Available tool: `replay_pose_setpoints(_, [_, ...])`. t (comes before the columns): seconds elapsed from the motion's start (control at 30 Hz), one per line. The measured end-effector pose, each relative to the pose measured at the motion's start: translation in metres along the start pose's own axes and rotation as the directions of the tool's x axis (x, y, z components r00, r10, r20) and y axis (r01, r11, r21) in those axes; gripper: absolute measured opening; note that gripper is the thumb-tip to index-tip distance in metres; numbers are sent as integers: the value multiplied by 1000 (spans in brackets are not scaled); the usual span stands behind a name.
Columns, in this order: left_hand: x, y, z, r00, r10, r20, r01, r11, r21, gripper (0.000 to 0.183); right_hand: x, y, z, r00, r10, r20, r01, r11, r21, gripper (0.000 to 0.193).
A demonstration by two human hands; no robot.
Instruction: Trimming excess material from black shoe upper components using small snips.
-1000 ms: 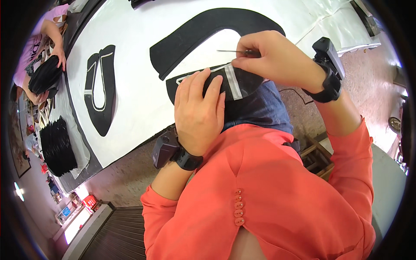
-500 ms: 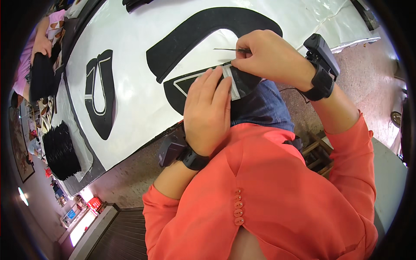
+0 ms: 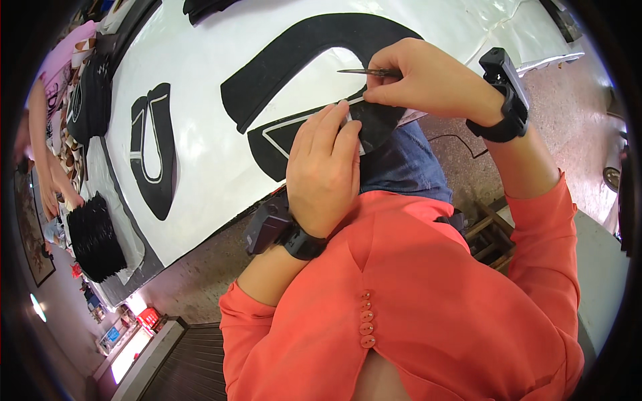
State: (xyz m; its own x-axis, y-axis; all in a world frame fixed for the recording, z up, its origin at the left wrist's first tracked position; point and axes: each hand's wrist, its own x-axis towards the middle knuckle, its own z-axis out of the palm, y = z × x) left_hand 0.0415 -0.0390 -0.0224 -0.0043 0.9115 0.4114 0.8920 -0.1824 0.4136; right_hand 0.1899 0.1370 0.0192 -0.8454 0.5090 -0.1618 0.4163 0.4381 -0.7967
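Observation:
Under my left hand point(image 3: 324, 164) lies a black shoe-upper piece point(image 3: 271, 160) at the table's near edge, with white tape lines along it. The fingers of that hand are stretched out flat, pressing the piece down. My right hand point(image 3: 418, 83) is closed around a slim, dark, pointed metal tool point(image 3: 364, 71), whose tip points left; its exact kind I cannot make out. The thumb and finger of that hand also touch the white tape point(image 3: 357, 99) at the piece's upper edge. Just beyond lies a large curved black piece point(image 3: 267, 83).
On the white-covered table point(image 3: 200, 167), a U-shaped black upper with white tape point(image 3: 167, 147) lies at left. A stack of black pieces point(image 3: 97, 237) stands at the far left, near another person's hands point(image 3: 57, 187). Another black item point(image 3: 207, 8) lies at the top edge.
My right hand has shifted slightly up and right, with more of the tool showing. My left hand stays pressed down. The other person's hand has moved from a black piece toward the stack.

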Motion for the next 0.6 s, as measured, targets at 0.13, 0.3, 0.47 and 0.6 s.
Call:
replay_pose_setpoints(0.13, [0, 3, 3, 999, -17, -32, 17, 1000, -2, 24, 3, 6, 3, 1000, 5, -11, -6, 999, -48, 24])
replay_pose_setpoints(0.3, [6, 7, 6, 1000, 29, -11, -29, 999, -17, 24, 6, 10, 11, 996, 31, -80, -40, 994, -104, 27])
replay_pose_setpoints(0.47, [12, 6, 4, 997, 67, 30, -67, 998, 2, 29, 5, 8, 2, 1000, 17, -3, -18, 996, -84, 26])
replay_pose_setpoints(0.6, [13, 0, 3, 995, 98, 21, -98, 995, 1, 35, 2, 8, -5, 998, -8, 57, 12, 997, -72, 24])
